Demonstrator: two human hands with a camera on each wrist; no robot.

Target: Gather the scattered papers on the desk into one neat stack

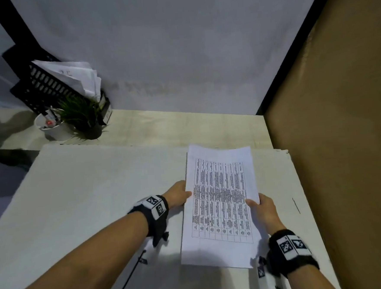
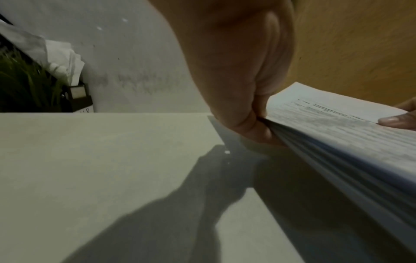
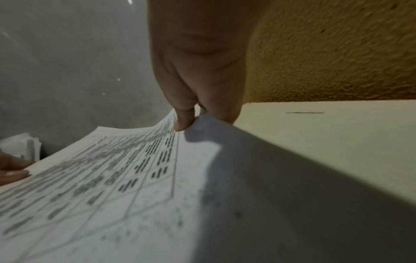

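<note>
A stack of white papers (image 1: 221, 205), its top sheet printed with a table, is held a little above the pale desk (image 1: 87, 196) and casts a shadow on it. My left hand (image 1: 179, 193) pinches the stack's left edge, thumb on top. My right hand (image 1: 260, 209) pinches its right edge, thumb on the print. The left wrist view shows the layered edge of the papers (image 2: 351, 160) under my left hand (image 2: 254, 115), fingers below. In the right wrist view my right hand (image 3: 191, 113) grips the papers (image 3: 112, 186), which bow upward.
At the back left stand a black file rack (image 1: 45, 86) with loose sheets, a small green plant (image 1: 81, 115) and a white cup (image 1: 53, 127) of pens. A brown cardboard panel (image 1: 340, 111) walls the right side. A grey wall closes the back.
</note>
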